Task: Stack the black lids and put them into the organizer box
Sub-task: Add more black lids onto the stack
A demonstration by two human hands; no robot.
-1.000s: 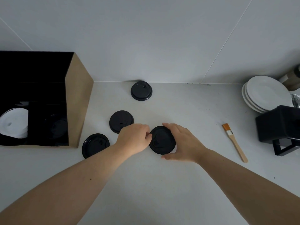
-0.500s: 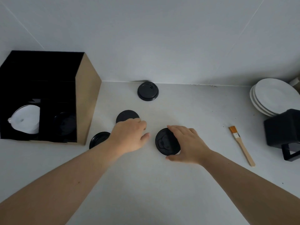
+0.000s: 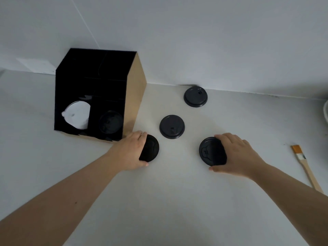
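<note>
Left hand (image 3: 130,151) grips one round black plastic lid (image 3: 150,148); right hand (image 3: 236,153) grips another (image 3: 211,151); align rims before pressing together at frame centre

A pale surface (image 3: 177,201) carries four black lids (image 3: 172,127), a cardboard organizer box (image 3: 136,96) at the left, and a brush (image 3: 306,166) at the right.

Soft, even, rather dim light falls across the white counter (image 3: 177,201), casting only faint shadows beneath both forearms, while wide-angle distortion bends lines at the edges and the organizer box (image 3: 106,86) interior sinks into near-black.
</note>
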